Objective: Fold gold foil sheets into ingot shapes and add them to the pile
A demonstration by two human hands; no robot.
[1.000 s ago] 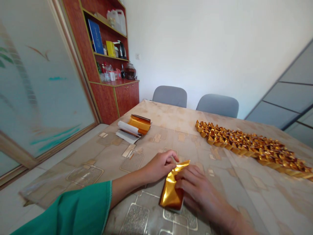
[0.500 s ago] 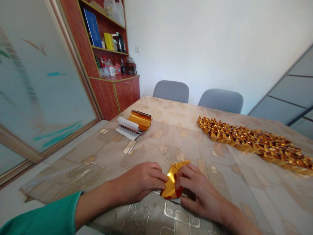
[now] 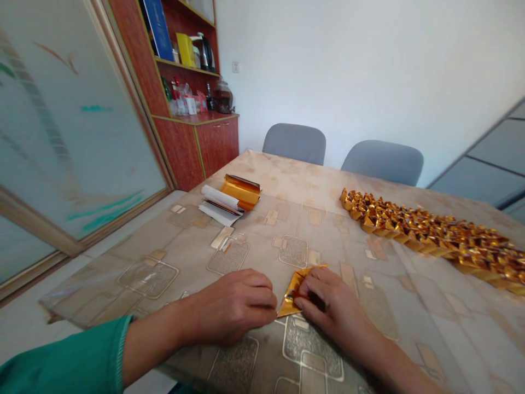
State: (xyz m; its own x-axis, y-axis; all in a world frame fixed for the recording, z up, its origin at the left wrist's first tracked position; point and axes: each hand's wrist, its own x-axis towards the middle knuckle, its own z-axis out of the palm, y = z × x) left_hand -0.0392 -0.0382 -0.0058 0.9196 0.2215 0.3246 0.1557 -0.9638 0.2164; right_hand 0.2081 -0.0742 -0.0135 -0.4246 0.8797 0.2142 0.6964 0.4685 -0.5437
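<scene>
A partly folded sheet of gold foil paper (image 3: 290,295) lies on the table in front of me, between my hands. My right hand (image 3: 334,303) has its thumb and fingers pinched on the sheet's right part and covers much of it. My left hand (image 3: 244,303) is closed, its fingertips at the sheet's lower left corner; its thumb is mostly hidden. Farther off to the left lies a stack of curled gold foil sheets (image 3: 241,190) with white backs. Many folded gold foil pieces (image 3: 426,227) stand in tight rows on the right.
A patterned cover lies over the table (image 3: 262,235). Two grey chairs (image 3: 294,143) stand at its far side. Behind on the left are a red-brown cabinet (image 3: 176,145) with bottles and a kettle, and a frosted sliding door (image 3: 82,137).
The gold foil paper has been folded smaller, its lower part turned up. My right fingers have curled in over it. The view has shifted slightly.
</scene>
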